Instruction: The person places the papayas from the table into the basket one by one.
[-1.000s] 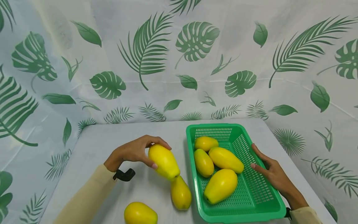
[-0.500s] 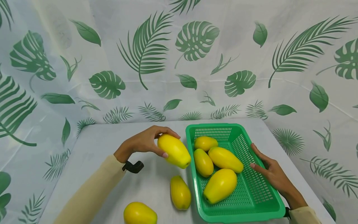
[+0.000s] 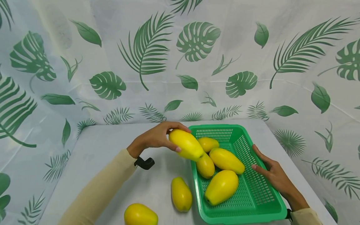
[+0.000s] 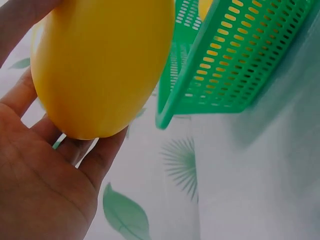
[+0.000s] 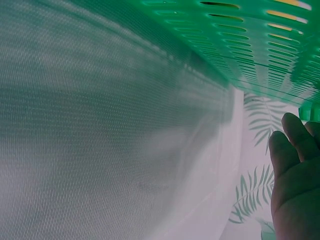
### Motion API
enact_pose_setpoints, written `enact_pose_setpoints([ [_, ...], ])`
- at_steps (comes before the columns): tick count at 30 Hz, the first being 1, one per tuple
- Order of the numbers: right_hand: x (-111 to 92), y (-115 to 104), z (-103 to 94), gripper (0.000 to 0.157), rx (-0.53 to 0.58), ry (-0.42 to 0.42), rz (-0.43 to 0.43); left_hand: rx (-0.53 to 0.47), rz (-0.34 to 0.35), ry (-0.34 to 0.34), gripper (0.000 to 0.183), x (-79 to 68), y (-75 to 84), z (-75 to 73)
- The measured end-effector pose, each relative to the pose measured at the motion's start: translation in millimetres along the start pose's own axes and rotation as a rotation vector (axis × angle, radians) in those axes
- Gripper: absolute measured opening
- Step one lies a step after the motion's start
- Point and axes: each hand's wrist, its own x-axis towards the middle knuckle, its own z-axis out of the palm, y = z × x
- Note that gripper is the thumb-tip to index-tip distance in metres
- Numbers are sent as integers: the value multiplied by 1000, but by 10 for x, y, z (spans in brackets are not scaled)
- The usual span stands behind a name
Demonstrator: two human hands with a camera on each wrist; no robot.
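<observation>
Left hand (image 3: 156,137) wrapped round the broad end of a yellow fruit (image 3: 185,145), lifted, narrow tip over the left rim of a green basket (image 3: 244,217); right hand (image 3: 272,172) rests on the far-side rim, fingers fairly straight. I'd reckon the fruit weighty, firm, smooth enough to slip, bruisable; I'd favour that wide-end, thumb-opposed hold

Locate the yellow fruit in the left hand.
In the head view, the yellow fruit is just below mid-frame, held by the left hand, overlapping the left rim of the green basket toward its far end.
</observation>
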Motion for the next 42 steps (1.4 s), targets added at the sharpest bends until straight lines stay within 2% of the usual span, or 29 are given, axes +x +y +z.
enact_pose_setpoints([
  [9, 5, 4, 4, 75, 3, 2, -1, -35, 25, 23, 60, 168, -19, 76],
  [22, 12, 23, 3, 75, 1, 2, -2, -77, 13, 41, 61, 419, -13, 215],
  [28, 7, 18, -2, 75, 0, 0, 12, -70, -13, 72, 65, 547, -26, 296],
  [42, 4, -4, -2, 75, 4, -2, -1, -71, -4, 155, 63, 804, -10, 454],
])
